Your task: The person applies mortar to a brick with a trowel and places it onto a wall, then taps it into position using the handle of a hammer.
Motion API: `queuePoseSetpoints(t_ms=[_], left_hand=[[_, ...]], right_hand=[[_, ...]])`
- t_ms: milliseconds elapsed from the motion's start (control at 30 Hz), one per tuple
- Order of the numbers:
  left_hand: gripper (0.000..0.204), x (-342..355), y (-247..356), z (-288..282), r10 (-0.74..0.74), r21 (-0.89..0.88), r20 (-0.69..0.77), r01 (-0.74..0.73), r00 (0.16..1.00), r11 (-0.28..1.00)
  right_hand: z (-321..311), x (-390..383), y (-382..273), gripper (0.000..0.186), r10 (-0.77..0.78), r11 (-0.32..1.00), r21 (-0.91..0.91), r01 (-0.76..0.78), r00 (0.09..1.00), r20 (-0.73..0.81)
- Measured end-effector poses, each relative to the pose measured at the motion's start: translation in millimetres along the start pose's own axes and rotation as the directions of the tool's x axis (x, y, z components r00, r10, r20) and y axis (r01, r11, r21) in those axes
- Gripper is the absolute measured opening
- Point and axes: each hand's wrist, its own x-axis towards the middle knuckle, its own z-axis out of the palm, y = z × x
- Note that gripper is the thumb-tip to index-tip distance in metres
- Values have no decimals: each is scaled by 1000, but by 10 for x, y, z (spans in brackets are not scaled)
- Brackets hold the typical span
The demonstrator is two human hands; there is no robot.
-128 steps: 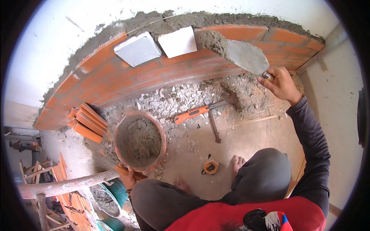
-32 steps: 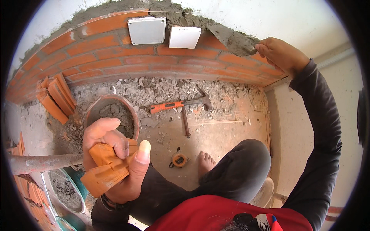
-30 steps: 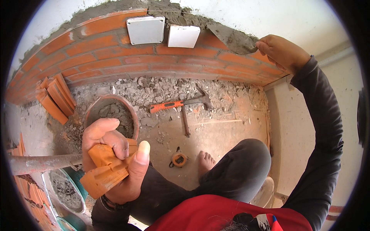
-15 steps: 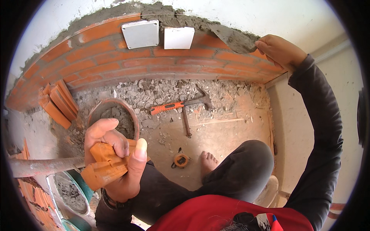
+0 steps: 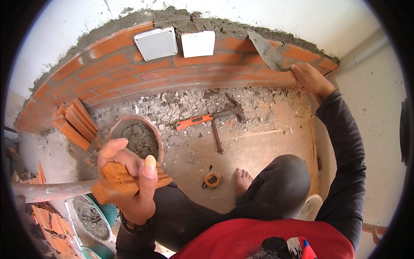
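Observation:
My left hand [image 5: 133, 181] is wrapped round orange terracotta brick pieces [image 5: 110, 190], held low over my leg and the near rim of the mortar bucket [image 5: 160, 142]. My right hand [image 5: 312, 80] grips a mortar-smeared trowel [image 5: 269, 54], its blade against the upper courses of the orange brick wall [image 5: 103, 82], just below a band of grey mortar [image 5: 228, 28]. Left of the blade, a grey square plate [image 5: 155, 43] and a white square piece [image 5: 198, 44] sit against the wall's upper edge.
A hammer [image 5: 194, 122] lies on rubble, near a metal bar [image 5: 216, 137]; a tape measure [image 5: 212, 180] is by my bare foot. Stacked terracotta pieces [image 5: 75, 123] lean at left, with a rusty pole [image 5: 49, 192] and a green-sided mortar container [image 5: 90, 218] below. A pale side wall [image 5: 371, 129] bounds the right.
Since half a second ago, my right hand and the trowel have dropped lower on the wall. Earlier, my left hand rose from beside the bucket with the brick pieces in it.

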Motion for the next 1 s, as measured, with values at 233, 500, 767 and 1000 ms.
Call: queuePoseSetpoints(t_ms=[233, 500, 767, 1000], left_hand=[[40, -11, -72, 30, -16, 10, -89, 17, 996, 1000], [38, 25, -111, 104, -57, -12, -108, 56, 992, 998], [41, -2, -82, 30, -110, -25, -171, 108, 979, 994], [34, 41, -187, 90, -77, 64, -139, 87, 987, 994]], right_hand=[[541, -208, 360, 35, -113, 993, -64, 98, 945, -308], [1379, 283, 319, 27, -283, 952, -72, 298, 765, -578], [1650, -146, 561, 26, -111, 989, 18, 145, 828, -550], [1783, 97, 28, 22, -277, 950, -39, 311, 774, -570]])
